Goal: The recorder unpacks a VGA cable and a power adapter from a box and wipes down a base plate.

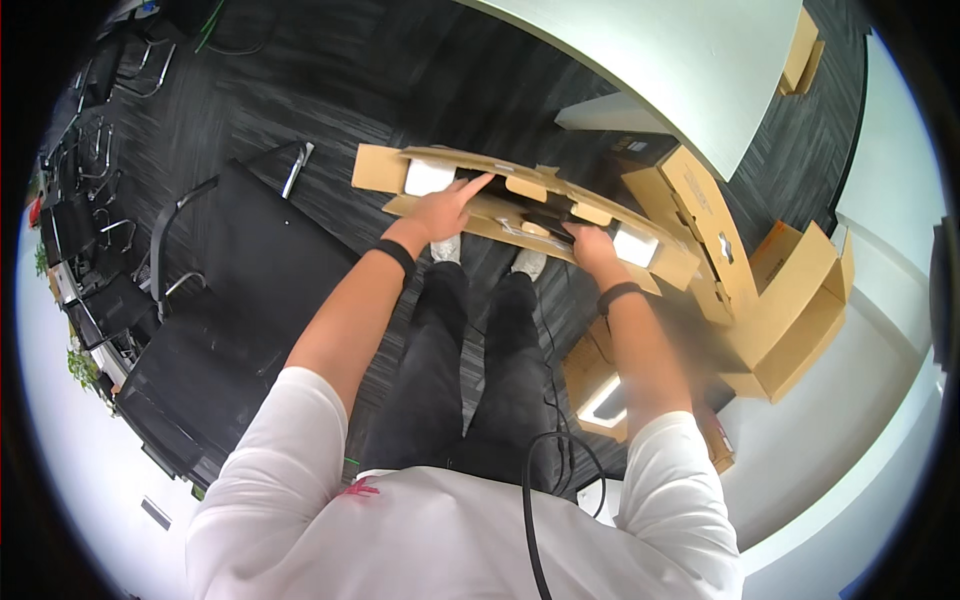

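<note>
Before me stands a long, narrow cardboard box (495, 166) with its top flaps spread. White blocks, perhaps foam, fill both its ends: a left block (429, 178) and a right block (635, 246). Something dark lies between them, with a clear plastic bag (517, 227) along the near side. At the left part of the opening is my left hand (444, 210), index finger stretched toward the far inner wall. My right hand (592, 246) reaches in near the right block, its fingertips at a dark item (550, 223); whether they grip it I cannot tell.
More cardboard boxes stand to the right, one flat and upright (709, 225), one with its flaps apart (799, 322). A lower box (600, 375) sits by my right leg. A white table (660, 45) is beyond. Black chairs (262, 247) stand left. Cables hang near my right leg.
</note>
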### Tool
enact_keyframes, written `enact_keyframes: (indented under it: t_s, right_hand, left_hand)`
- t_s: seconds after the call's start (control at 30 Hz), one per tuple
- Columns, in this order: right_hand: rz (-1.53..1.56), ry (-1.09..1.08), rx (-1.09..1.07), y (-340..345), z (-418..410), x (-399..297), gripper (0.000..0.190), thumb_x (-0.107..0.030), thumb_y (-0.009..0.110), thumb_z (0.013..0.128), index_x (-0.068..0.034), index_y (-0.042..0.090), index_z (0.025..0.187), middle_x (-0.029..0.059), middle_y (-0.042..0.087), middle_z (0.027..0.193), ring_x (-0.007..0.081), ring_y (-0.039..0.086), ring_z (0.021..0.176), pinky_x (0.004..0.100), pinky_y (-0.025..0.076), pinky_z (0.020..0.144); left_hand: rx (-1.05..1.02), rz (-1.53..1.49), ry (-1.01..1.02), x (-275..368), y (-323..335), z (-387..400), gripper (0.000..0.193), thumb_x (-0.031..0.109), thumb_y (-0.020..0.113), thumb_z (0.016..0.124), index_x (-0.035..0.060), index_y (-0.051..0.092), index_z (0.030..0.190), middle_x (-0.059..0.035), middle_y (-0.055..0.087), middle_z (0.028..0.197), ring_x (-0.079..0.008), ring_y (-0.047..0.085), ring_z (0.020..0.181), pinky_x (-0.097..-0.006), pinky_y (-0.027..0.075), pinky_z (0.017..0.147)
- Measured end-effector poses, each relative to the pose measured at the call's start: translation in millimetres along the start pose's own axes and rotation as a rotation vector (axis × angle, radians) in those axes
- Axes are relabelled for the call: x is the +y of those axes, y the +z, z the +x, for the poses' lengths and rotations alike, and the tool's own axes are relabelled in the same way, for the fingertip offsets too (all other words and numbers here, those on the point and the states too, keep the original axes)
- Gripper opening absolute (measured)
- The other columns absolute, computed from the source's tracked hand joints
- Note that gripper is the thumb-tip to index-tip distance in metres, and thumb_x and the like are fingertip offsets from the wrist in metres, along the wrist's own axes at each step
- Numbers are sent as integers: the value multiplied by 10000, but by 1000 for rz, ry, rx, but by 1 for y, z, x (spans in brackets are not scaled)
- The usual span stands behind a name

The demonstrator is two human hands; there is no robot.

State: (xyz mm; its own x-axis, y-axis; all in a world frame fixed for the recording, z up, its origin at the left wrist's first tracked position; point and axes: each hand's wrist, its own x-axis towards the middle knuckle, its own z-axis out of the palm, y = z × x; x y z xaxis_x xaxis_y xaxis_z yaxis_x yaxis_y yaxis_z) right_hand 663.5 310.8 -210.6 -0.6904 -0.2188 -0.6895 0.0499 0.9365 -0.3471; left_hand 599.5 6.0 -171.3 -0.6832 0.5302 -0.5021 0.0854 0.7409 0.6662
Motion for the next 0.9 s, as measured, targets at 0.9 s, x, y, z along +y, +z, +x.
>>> enact_keyframes:
  t_s: [0.9]
  right_hand:
    - [636, -406, 664, -285, -93, -143, 188, -57, 510, 889, 34, 632, 1000, 152, 665, 925, 199, 638, 850, 300, 490, 774]
  left_hand:
    - [820, -339, -6, 97, -248, -138, 164, 114, 579, 879, 35, 653, 1003, -65, 622, 871, -114, 575, 730, -267, 473, 659]
